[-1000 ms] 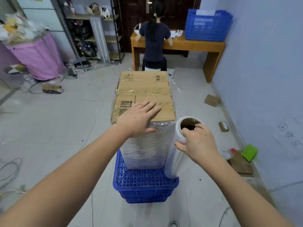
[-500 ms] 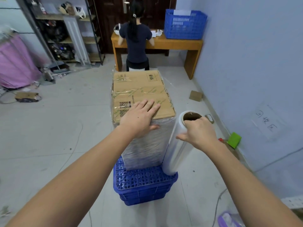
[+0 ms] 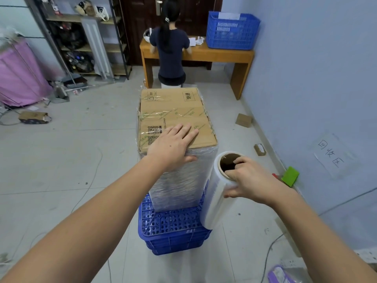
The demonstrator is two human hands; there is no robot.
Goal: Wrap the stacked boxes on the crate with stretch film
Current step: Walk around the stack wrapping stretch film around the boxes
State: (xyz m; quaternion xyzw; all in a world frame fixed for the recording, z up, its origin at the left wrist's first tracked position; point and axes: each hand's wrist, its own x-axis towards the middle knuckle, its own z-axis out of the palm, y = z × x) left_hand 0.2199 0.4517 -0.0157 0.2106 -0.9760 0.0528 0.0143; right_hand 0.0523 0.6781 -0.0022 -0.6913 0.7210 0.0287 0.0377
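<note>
Boxes [image 3: 175,117] sit stacked on the blue crate [image 3: 173,231], sides already covered in film. Left hand [image 3: 173,146] lies flat on top, fingers straight and together. Right hand [image 3: 247,178] grips the roll [image 3: 217,193] just beside the stack, fingers hooked into its core.

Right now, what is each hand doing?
Left hand: open, flat on the top box.
Right hand: gripping the stretch film roll, fingers hooked in its core.

Two blue crates [image 3: 173,231] [image 3: 231,31], one film roll [image 3: 218,190], two hands [image 3: 173,146] [image 3: 251,180].
</note>
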